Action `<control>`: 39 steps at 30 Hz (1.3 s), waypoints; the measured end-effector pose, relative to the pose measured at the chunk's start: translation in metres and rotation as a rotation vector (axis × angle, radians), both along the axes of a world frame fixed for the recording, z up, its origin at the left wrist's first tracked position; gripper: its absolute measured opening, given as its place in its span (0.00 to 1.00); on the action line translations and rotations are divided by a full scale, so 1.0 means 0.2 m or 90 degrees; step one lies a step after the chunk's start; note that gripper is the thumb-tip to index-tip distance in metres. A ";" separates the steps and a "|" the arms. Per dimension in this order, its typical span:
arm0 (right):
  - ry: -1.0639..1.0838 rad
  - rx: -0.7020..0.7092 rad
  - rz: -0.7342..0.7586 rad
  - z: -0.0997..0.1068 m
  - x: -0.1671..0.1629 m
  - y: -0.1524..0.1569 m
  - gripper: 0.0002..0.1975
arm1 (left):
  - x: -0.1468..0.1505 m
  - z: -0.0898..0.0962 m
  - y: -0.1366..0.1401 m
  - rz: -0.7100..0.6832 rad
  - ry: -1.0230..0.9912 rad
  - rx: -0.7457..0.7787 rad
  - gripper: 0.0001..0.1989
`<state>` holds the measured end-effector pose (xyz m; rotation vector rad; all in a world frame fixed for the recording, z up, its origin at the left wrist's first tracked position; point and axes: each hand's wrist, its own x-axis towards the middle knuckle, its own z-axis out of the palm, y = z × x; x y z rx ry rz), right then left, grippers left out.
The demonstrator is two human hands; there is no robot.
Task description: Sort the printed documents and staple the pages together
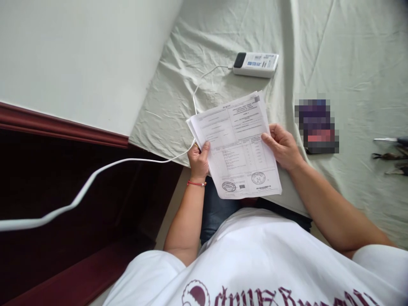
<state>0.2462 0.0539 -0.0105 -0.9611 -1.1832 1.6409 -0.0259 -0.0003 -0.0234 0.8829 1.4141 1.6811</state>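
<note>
A small stack of printed papers [236, 148] is held up in front of my body, tilted a little. Its top sheet shows printed lines, a table and two round or oval stamps near the bottom. My left hand [199, 160] grips the left edge, thumb on top and fingers hidden behind the sheets. On the opposite edge, my right hand [283, 144] pinches the papers with the thumb in front. A white cable [127, 160] runs past my left hand and partly behind the papers.
A white power bank [256, 65] lies on the pale green cloth [178, 80], plugged into the cable. To the right is a pixelated dark object [316, 125]. Several thin items [392, 155] lie at the right edge. A white surface with dark red trim [63, 129] borders the left.
</note>
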 end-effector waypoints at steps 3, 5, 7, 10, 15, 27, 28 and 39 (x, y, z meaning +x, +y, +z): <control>0.002 -0.007 -0.012 -0.02 0.00 0.01 0.21 | 0.00 0.02 0.00 0.006 0.011 -0.009 0.20; -0.003 -0.005 -0.015 -0.04 0.00 0.01 0.21 | 0.00 0.03 0.00 0.010 0.006 -0.004 0.20; -0.002 -0.004 -0.014 -0.05 0.00 0.01 0.21 | 0.00 0.03 0.00 0.017 -0.011 0.007 0.19; 0.003 0.000 -0.008 -0.04 0.00 0.01 0.21 | 0.00 0.04 0.00 0.037 -0.018 0.014 0.18; -0.005 0.021 -0.015 -0.02 -0.01 0.01 0.20 | 0.00 0.03 0.01 0.050 0.018 0.012 0.13; -0.031 0.039 -0.079 -0.06 -0.01 0.01 0.21 | 0.00 0.01 0.01 0.049 0.010 0.003 0.21; -0.026 0.041 -0.083 -0.06 -0.01 0.01 0.20 | 0.00 0.02 0.01 0.046 0.003 0.004 0.20; -0.035 0.054 -0.082 -0.05 0.00 0.01 0.20 | -0.01 0.01 0.00 0.067 0.021 0.001 0.18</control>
